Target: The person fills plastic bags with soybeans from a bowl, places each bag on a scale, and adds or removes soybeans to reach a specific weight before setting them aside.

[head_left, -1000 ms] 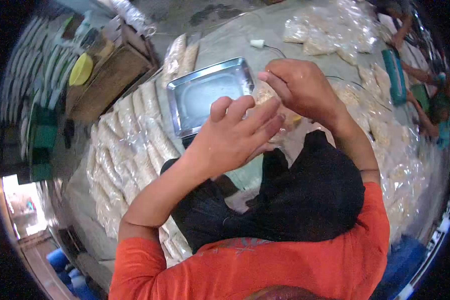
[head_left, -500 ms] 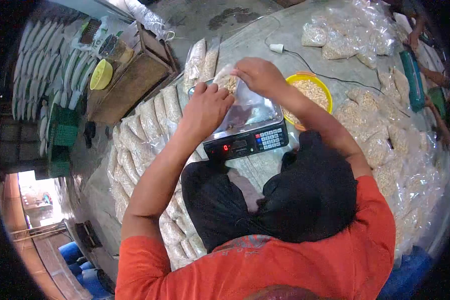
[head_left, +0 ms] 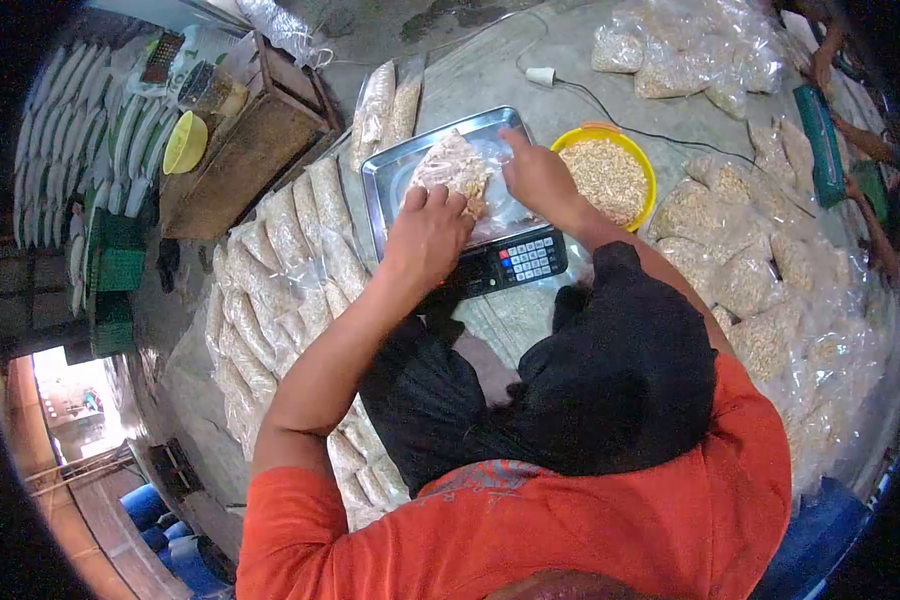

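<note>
Our left fingers [head_left: 438,201] curl against the bag [head_left: 458,163] on the tray [head_left: 391,166], right fingers [head_left: 516,143] near its rim, grips unclear; leaning could skew the scale [head_left: 530,261] beneath.

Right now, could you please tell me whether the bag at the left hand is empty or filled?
At least partly filled: pale pieces show in the bag, by the left hand; how full, I cannot tell.

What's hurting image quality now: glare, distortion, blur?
Head view: lens distortion bends the surroundings, corners go black; head view: glare flecks the plastic bags at upper right; head view: the bright opening at left looks washed out; head view: the scale keypad stays fairly readable.
</note>
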`<act>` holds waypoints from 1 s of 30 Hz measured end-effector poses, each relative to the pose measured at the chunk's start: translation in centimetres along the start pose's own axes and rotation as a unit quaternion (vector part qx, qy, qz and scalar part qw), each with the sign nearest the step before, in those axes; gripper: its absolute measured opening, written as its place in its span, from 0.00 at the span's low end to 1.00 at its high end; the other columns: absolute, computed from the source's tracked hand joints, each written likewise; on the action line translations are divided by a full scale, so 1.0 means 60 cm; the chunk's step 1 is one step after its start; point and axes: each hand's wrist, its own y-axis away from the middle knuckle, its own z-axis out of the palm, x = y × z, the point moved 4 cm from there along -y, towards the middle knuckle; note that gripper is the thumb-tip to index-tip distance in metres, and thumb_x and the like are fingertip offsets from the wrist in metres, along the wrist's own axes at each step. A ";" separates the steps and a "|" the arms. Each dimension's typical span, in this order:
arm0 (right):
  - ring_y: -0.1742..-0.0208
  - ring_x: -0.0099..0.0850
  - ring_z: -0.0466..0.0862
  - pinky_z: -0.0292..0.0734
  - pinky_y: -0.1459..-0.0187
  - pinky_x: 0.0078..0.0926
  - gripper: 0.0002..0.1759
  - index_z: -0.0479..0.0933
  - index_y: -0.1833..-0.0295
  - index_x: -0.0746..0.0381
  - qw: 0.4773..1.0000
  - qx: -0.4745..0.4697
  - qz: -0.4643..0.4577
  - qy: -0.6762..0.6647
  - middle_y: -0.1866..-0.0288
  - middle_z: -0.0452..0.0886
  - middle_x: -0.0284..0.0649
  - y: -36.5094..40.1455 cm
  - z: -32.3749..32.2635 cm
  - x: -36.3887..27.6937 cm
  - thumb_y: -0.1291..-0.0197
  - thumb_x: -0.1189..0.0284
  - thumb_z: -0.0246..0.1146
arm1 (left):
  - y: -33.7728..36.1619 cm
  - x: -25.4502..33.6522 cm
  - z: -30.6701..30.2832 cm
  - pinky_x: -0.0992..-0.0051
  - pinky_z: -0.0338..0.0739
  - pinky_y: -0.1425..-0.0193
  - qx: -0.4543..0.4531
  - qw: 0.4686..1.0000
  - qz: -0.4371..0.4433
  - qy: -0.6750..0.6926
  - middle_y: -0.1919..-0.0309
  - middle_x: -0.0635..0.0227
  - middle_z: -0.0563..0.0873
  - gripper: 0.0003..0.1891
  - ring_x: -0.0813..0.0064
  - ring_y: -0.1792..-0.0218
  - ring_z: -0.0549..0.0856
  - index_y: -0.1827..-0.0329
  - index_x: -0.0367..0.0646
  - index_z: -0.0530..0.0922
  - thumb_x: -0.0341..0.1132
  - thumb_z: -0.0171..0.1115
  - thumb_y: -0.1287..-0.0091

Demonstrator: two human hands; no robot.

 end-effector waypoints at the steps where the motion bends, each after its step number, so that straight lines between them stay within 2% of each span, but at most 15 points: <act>1: 0.58 0.64 0.88 0.83 0.52 0.61 0.31 0.70 0.26 0.64 1.000 0.020 -0.007 0.000 0.60 0.88 0.64 -0.003 -0.002 0.006 0.32 0.66 0.65 | 0.002 0.003 0.000 0.60 0.70 0.36 0.001 1.000 0.001 -0.001 0.50 0.68 0.85 0.13 0.63 0.43 0.80 0.46 0.50 0.86 0.36 0.59 0.30; 4: 0.57 0.62 0.89 0.83 0.52 0.60 0.28 0.74 0.29 0.65 1.000 0.005 0.017 0.018 0.60 0.89 0.61 -0.001 -0.006 0.017 0.31 0.66 0.65 | 0.018 0.019 -0.002 0.60 0.69 0.36 0.040 0.998 -0.042 0.021 0.45 0.65 0.83 0.13 0.61 0.40 0.78 0.46 0.51 0.85 0.39 0.61 0.30; 5: 0.57 0.62 0.89 0.83 0.52 0.60 0.28 0.74 0.29 0.65 1.000 0.003 0.018 0.019 0.60 0.89 0.61 0.005 -0.009 0.016 0.31 0.66 0.65 | 0.021 0.025 -0.001 0.60 0.68 0.35 0.058 0.996 -0.070 0.000 0.39 0.63 0.81 0.13 0.60 0.38 0.77 0.45 0.52 0.85 0.41 0.62 0.30; 9: 0.58 0.54 0.90 0.84 0.54 0.49 0.27 0.77 0.32 0.65 0.997 0.049 0.025 -0.047 0.61 0.89 0.54 0.034 -0.053 0.006 0.30 0.62 0.68 | 0.033 0.072 -0.004 0.57 0.65 0.34 0.134 0.981 -0.139 -0.027 0.23 0.57 0.73 0.17 0.58 0.33 0.74 0.44 0.53 0.84 0.46 0.68 0.32; 11: 0.58 0.50 0.90 0.84 0.54 0.45 0.28 0.77 0.32 0.65 0.995 0.040 0.051 -0.069 0.60 0.89 0.51 0.049 -0.085 0.005 0.30 0.61 0.69 | 0.049 0.118 -0.020 0.54 0.65 0.34 0.166 0.968 -0.168 0.081 0.21 0.57 0.71 0.21 0.56 0.29 0.70 0.44 0.52 0.84 0.47 0.74 0.38; 13: 0.60 0.46 0.90 0.83 0.54 0.41 0.28 0.78 0.29 0.62 0.983 0.155 0.040 -0.088 0.61 0.88 0.49 0.072 -0.128 0.011 0.30 0.60 0.70 | 0.062 0.177 -0.015 0.52 0.66 0.32 0.141 0.946 -0.189 0.224 0.21 0.55 0.71 0.23 0.53 0.28 0.70 0.43 0.50 0.84 0.48 0.75 0.39; 14: 0.60 0.46 0.90 0.83 0.54 0.41 0.28 0.78 0.29 0.62 0.985 0.144 0.044 -0.085 0.61 0.88 0.49 0.074 -0.149 0.013 0.30 0.60 0.70 | 0.061 0.197 -0.002 0.52 0.66 0.32 0.135 0.943 -0.194 0.233 0.21 0.55 0.71 0.23 0.53 0.28 0.70 0.43 0.50 0.84 0.48 0.75 0.39; 16: 0.47 0.54 0.89 0.84 0.44 0.50 0.33 0.77 0.29 0.62 0.985 0.108 0.135 -0.006 0.47 0.88 0.54 0.088 -0.171 0.041 0.34 0.57 0.72 | 0.079 0.272 0.064 0.51 0.71 0.33 0.000 0.876 -0.092 0.474 0.28 0.51 0.78 0.23 0.49 0.33 0.77 0.41 0.46 0.83 0.45 0.73 0.37; 17: 0.47 0.54 0.89 0.84 0.44 0.50 0.33 0.77 0.29 0.62 0.987 0.087 0.135 -0.004 0.47 0.88 0.54 0.099 -0.159 0.081 0.34 0.57 0.72 | 0.093 0.289 0.107 0.51 0.71 0.33 -0.008 0.868 -0.104 0.486 0.28 0.51 0.78 0.23 0.49 0.33 0.77 0.41 0.46 0.83 0.45 0.73 0.37; 19: 0.40 0.54 0.86 0.82 0.38 0.51 0.34 0.77 0.27 0.58 0.977 0.095 0.038 0.185 0.39 0.84 0.54 0.105 -0.143 0.144 0.35 0.58 0.74 | 0.102 0.330 0.194 0.52 0.78 0.38 -0.202 0.749 0.114 0.621 0.42 0.47 0.87 0.20 0.46 0.42 0.85 0.43 0.43 0.83 0.45 0.70 0.33; 20: 0.40 0.54 0.86 0.82 0.38 0.51 0.34 0.77 0.27 0.58 0.978 0.088 0.031 0.185 0.39 0.84 0.54 0.109 -0.142 0.142 0.35 0.58 0.74 | 0.096 0.321 0.208 0.52 0.78 0.38 -0.199 0.746 0.107 0.626 0.42 0.47 0.87 0.20 0.46 0.42 0.85 0.43 0.43 0.83 0.45 0.70 0.33; 22: 0.34 0.58 0.81 0.79 0.33 0.51 0.34 0.77 0.27 0.57 0.964 -0.022 0.131 0.231 0.34 0.80 0.53 0.121 -0.141 0.145 0.37 0.59 0.75 | 0.088 0.312 0.245 0.53 0.82 0.45 -0.353 0.765 0.119 0.525 0.52 0.46 0.91 0.17 0.46 0.49 0.89 0.47 0.43 0.84 0.47 0.66 0.27; 25: 0.36 0.57 0.82 0.80 0.36 0.49 0.36 0.76 0.24 0.55 0.956 -0.028 0.123 0.266 0.37 0.81 0.54 0.137 -0.122 0.163 0.35 0.58 0.73 | 0.052 0.327 0.297 0.54 0.81 0.47 -0.308 0.752 0.081 0.578 0.55 0.51 0.91 0.21 0.51 0.51 0.89 0.51 0.44 0.85 0.55 0.65 0.24; 26: 0.36 0.57 0.82 0.80 0.36 0.49 0.36 0.76 0.24 0.55 0.956 -0.030 0.126 0.265 0.37 0.81 0.54 0.139 -0.112 0.177 0.35 0.58 0.73 | 0.047 0.316 0.275 0.56 0.80 0.47 -0.298 0.712 0.060 0.633 0.57 0.54 0.90 0.26 0.58 0.54 0.88 0.52 0.43 0.85 0.61 0.64 0.23; 30: 0.38 0.57 0.83 0.80 0.36 0.50 0.36 0.76 0.25 0.56 0.967 -0.036 0.119 0.224 0.37 0.80 0.55 0.140 -0.090 0.196 0.37 0.59 0.75 | 0.033 0.330 0.292 0.57 0.79 0.46 -0.318 0.664 0.080 0.672 0.59 0.57 0.89 0.28 0.62 0.55 0.85 0.54 0.43 0.84 0.64 0.62 0.23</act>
